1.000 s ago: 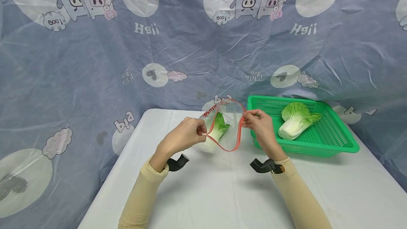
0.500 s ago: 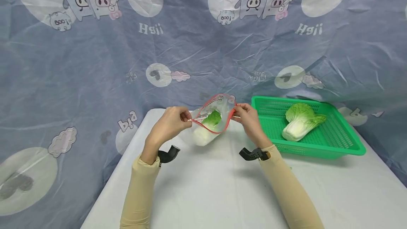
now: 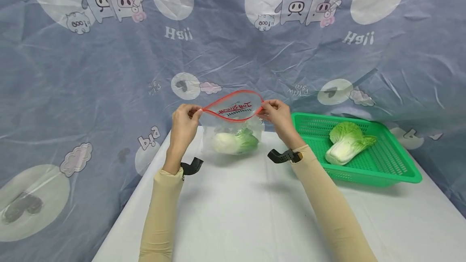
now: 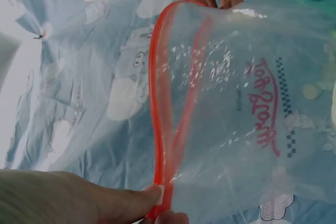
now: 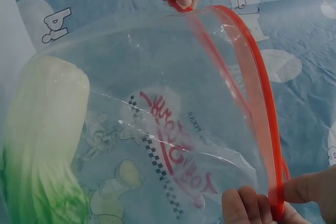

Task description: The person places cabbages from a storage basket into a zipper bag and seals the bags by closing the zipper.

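A clear zip bag (image 3: 233,128) with a red seal strip (image 3: 233,105) hangs upright above the white table (image 3: 247,213), a napa cabbage (image 3: 233,141) lying in its bottom. My left hand (image 3: 187,117) pinches the left end of the red strip. My right hand (image 3: 274,113) pinches the right end. The bag's mouth gapes open between them. In the left wrist view my thumb (image 4: 105,203) presses the strip (image 4: 160,108). The right wrist view shows the cabbage (image 5: 44,145) through the plastic and my fingers (image 5: 262,203) on the strip.
A green plastic basket (image 3: 393,173) stands on the table at the right and holds a second napa cabbage (image 3: 346,142). A blue cartoon-print cloth (image 3: 109,72) hangs behind the table and drapes past its left and right edges.
Both hands have lifted the bag from lying tilted on the table to hanging upright, and have spread apart, pulling the red strip wider. The cabbage slid to the bottom of the bag.
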The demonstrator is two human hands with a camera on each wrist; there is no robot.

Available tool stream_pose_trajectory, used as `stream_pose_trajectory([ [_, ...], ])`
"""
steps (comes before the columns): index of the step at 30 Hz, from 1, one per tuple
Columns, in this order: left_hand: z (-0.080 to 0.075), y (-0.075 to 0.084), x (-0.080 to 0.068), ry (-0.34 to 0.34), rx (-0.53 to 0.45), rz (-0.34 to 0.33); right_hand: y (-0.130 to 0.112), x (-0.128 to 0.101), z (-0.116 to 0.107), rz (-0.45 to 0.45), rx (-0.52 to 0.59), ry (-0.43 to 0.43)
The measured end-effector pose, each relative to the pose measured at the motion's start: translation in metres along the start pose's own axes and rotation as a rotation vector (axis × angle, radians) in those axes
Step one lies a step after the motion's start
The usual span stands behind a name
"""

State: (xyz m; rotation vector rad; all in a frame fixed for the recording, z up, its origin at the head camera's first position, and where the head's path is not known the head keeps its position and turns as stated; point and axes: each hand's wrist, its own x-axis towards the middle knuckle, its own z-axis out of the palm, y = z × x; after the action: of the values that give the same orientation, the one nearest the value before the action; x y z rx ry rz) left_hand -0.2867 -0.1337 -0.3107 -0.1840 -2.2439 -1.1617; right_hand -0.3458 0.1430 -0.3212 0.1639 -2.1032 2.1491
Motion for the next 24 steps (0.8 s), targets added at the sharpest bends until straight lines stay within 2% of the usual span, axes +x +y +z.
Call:
stream_pose_trajectory([
  [4,-0.001,-0.005,0.003,0.081,-0.036,-0.001,-0.003,0.004,0.005,-0.002,0.008,-0.004],
  [7,-0.002,-0.004,0.003,0.112,-0.042,-0.001,-0.001,0.006,0.009,0.001,-0.008,-0.016],
  [9,-0.003,-0.002,0.001,0.106,-0.017,-0.002,0.002,0.007,0.009,0.009,-0.037,-0.029],
  [11,-0.005,0.002,-0.002,0.066,0.035,-0.008,0.007,0.007,0.009,0.016,-0.062,-0.044],
  [15,-0.011,0.012,-0.01,-0.09,0.124,0.001,0.018,0.006,0.004,0.019,-0.085,-0.07],
  [19,-0.017,0.025,-0.02,-0.296,0.163,0.039,0.028,0.006,-0.003,0.008,-0.098,-0.077],
  [24,-0.02,0.037,-0.033,-0.648,0.191,0.107,0.036,0.002,-0.013,0.001,-0.135,-0.073],
])
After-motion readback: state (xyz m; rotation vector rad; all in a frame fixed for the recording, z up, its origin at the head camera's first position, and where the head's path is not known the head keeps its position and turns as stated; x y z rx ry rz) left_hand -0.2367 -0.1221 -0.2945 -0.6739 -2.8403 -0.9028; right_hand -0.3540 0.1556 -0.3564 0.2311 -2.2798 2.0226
